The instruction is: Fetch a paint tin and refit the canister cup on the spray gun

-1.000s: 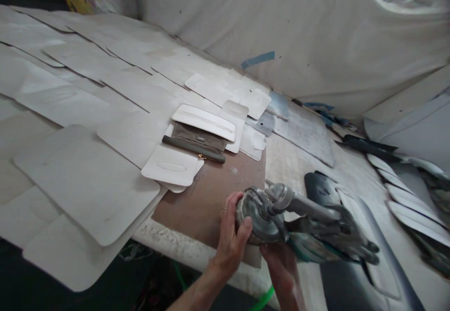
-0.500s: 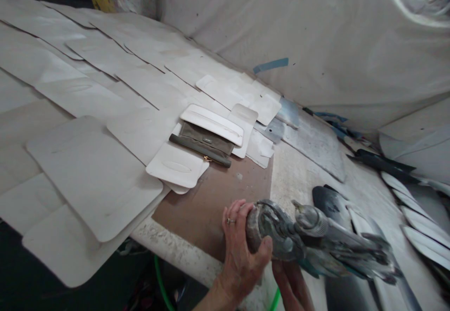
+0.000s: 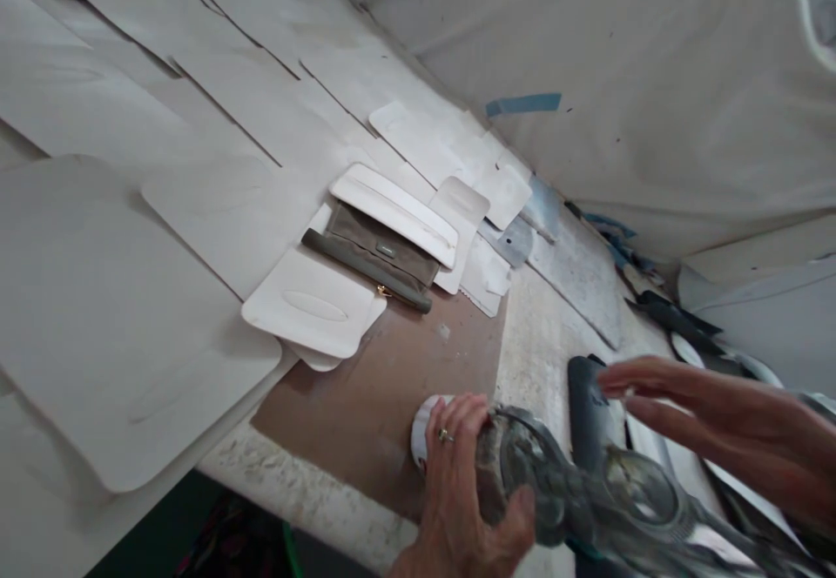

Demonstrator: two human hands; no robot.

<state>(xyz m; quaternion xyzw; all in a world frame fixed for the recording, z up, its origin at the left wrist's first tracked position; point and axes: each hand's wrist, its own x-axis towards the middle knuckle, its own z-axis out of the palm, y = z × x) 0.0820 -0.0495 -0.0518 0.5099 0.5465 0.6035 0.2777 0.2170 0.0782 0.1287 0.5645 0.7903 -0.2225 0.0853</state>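
My left hand [image 3: 467, 482], with a ring on one finger, is wrapped round the end of a grey, paint-crusted tool [image 3: 555, 482] at the lower centre. A white round piece [image 3: 426, 430] shows beside its fingers, over the brown board [image 3: 392, 369]. My right hand [image 3: 705, 413] is raised above the tool at the right, its fingers stretched out and slightly blurred, with nothing seen in them. Further back, an olive fabric pouch [image 3: 379, 252] with a gold zip pull lies among white rounded panels, one panel [image 3: 395, 212] covering its upper edge.
Overlapping white sheets [image 3: 215, 108] cover the table's left side. Dark, flat pieces [image 3: 584, 404] lie right of the tool. Behind the table hangs pale sheeting with blue tape [image 3: 522, 104]. The table's rough front edge [image 3: 293, 491] runs below the brown board, with a green hose [image 3: 292, 552] beneath.
My right hand has come up from beneath the tool to above its right side. The tool's far end has swung down and right. A white round piece now shows by my left hand. The view has shifted.
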